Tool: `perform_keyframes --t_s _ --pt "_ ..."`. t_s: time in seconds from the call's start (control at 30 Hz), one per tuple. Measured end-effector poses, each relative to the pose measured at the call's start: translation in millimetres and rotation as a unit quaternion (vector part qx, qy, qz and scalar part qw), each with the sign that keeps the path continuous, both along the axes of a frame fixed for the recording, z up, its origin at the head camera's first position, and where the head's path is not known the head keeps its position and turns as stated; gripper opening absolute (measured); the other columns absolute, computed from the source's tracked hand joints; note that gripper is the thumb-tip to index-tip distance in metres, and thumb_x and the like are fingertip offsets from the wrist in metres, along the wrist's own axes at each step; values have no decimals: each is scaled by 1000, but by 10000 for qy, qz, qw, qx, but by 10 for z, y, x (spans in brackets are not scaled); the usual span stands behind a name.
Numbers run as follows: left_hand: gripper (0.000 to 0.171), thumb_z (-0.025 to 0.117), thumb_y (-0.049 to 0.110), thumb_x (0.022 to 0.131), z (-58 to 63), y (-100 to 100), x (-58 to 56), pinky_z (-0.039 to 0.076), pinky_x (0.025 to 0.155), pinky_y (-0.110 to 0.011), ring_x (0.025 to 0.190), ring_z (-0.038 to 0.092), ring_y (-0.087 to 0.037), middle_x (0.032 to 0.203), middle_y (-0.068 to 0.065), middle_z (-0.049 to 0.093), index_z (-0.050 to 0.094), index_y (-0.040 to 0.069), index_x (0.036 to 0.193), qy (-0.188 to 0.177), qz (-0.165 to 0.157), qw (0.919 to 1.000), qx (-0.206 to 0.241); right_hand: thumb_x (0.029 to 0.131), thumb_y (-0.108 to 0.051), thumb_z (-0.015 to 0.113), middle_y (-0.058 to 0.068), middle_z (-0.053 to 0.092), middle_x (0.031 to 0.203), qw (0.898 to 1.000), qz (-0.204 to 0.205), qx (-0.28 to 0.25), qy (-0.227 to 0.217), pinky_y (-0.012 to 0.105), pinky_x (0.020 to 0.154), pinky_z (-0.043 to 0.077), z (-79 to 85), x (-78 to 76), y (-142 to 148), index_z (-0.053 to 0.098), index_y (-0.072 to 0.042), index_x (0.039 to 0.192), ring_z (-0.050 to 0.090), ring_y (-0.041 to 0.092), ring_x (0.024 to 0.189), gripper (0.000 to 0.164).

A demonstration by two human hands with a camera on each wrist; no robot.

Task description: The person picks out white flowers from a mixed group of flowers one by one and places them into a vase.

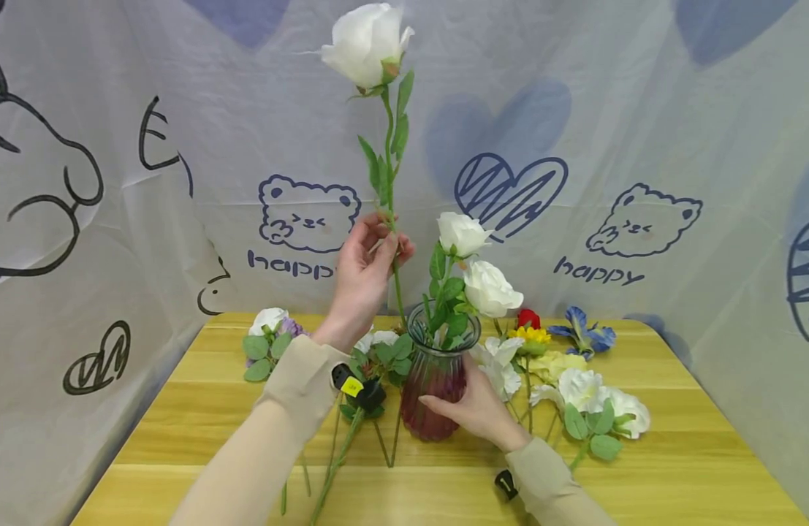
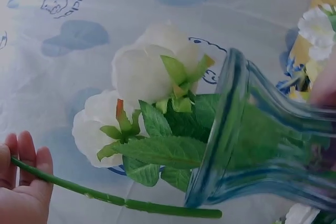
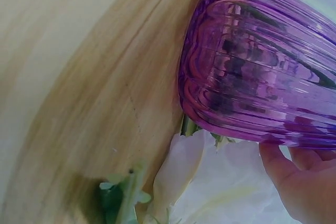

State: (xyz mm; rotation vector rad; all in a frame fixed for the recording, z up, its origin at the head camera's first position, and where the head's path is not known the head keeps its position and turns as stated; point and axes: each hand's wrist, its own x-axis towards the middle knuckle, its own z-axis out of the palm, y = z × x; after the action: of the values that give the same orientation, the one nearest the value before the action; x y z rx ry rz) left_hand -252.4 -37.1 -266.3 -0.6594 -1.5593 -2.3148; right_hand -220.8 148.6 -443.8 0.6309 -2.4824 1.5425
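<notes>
My left hand [image 1: 367, 267] pinches the stem of a tall white rose [image 1: 366, 47], holding it upright with the bloom high above the table. The bare lower stem [image 2: 94, 195] points toward the vase, its cut end overlapping the rim in the left wrist view. Two shorter white roses, one higher [image 1: 462, 234] and one lower [image 1: 491, 289], stand in the ribbed glass vase [image 1: 433, 398], clear at the neck and purple-pink below. Around the vase's right side, my right hand [image 1: 484, 409] grips it, thumb across the front. In the right wrist view its fingers [image 3: 281, 166] touch the purple glass.
Several loose flowers lie on the wooden table [image 1: 180, 431]. To the left are a white and purple bunch [image 1: 269, 340] and long green stems [image 1: 335, 467]. On the right lie a sunflower [image 1: 530, 337], a blue flower [image 1: 585, 332] and white blooms [image 1: 582, 391]. A printed cloth [image 1: 391, 292] hangs behind.
</notes>
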Motion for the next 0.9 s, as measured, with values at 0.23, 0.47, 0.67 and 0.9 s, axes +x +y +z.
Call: perform_keyframes --t_s 0.23,0.47,0.67,0.9 --pt "31 45 -4 95 102 11 1 48 96 -38 92 59 -23 99 -9 55 45 -3 126 533 -18 9983 223 71 -42 80 1 56 126 10000 -29 21 4 38 89 50 -112 -75 29 30 -27 142 58 16 109 89" --pt "34 47 -3 95 127 42 -5 49 95 -38 93 59 -25 99 -10 56 42 -4 129 579 -167 9978 275 73 -33 81 3 57 125 10000 4 -53 -9 39 89 50 -39 -27 10 31 -22 142 58 18 108 86" --pt "34 45 -4 96 -84 100 -40 50 93 -36 96 59 -27 103 -12 55 40 -2 130 317 -311 9987 -249 74 -17 80 10 57 124 10000 31 -42 12 41 89 50 193 124 -49 32 -9 142 59 22 108 83" --pt "38 45 -4 96 -351 100 -44 50 92 -32 101 60 -34 110 -16 54 40 8 132 243 7 9853 -1689 76 -19 79 9 56 127 10000 55 30 0 41 91 50 217 137 -42 28 -10 145 58 22 110 87"
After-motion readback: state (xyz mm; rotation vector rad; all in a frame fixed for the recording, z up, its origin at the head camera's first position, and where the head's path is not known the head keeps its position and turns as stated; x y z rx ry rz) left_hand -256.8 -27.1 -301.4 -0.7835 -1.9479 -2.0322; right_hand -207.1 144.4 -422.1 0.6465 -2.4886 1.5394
